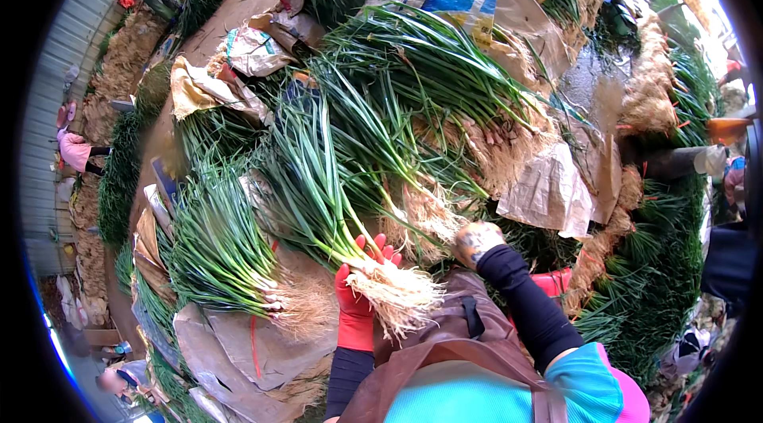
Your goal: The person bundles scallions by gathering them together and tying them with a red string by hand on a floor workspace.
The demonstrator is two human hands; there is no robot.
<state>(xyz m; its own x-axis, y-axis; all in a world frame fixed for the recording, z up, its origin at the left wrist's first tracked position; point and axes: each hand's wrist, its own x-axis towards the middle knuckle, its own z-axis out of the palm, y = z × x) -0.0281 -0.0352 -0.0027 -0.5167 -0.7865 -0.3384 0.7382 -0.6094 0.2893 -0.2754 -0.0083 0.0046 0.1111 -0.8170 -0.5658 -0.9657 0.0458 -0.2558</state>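
Note:
My left hand [354, 304], in a red glove, is closed round a bunch of green onions [362, 252] just above the roots. Their pale roots [396, 289] hang over my lap, and the long green leaves spread up and left. My right hand [478, 243], in a pale, stained glove, is beside the roots of another bunch [429, 216]; its fingers are hidden from view. To the left, a separate bunch of green onions [226, 252] lies on brown sheeting [218, 343]. A larger pile of green onions [421, 57] rests further ahead, roots to the right.
A red strip [253, 347] lies on the sheeting at left. Something red [551, 282] shows beside my right forearm. Crumpled pale sacking [548, 189] sits at right, and more green onions [652, 272] are stacked beyond. People [75, 149] are at the far left near a corrugated wall [60, 89].

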